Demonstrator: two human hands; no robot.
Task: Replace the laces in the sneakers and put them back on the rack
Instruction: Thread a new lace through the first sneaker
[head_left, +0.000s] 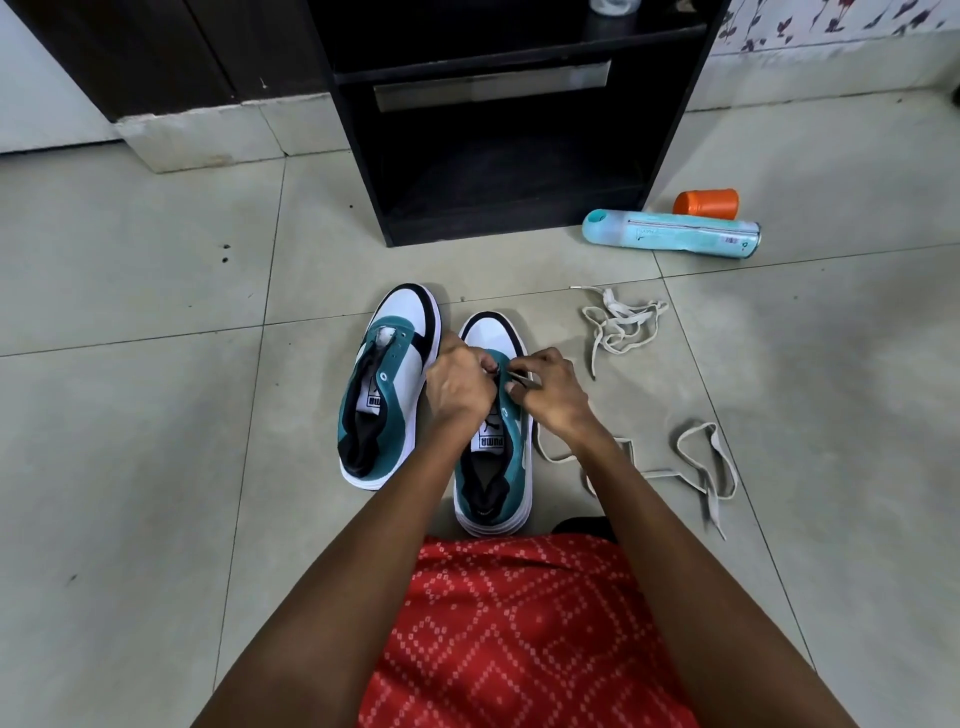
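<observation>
Two sneakers (402, 312) are sitting unlaced on the floor (156, 415) before the rack (358, 130). Lacing seems to be just beginning: the left hand (460, 387) is gripping the eyelet edge of the right sneaker (491, 335), the right hand (550, 395) is pinching a lace (660, 473), and a second lace (631, 313) is lying nearby.

Pale grey tiled floor (156, 260), floral-patterned wall (831, 31) beyond.

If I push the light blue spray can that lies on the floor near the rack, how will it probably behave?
The spray can lies on its side and is round, so it would probably roll on the smooth tiles. It looks rigid, so it should not bend when gripped. The orange cap behind it might block a roll that way.
</observation>
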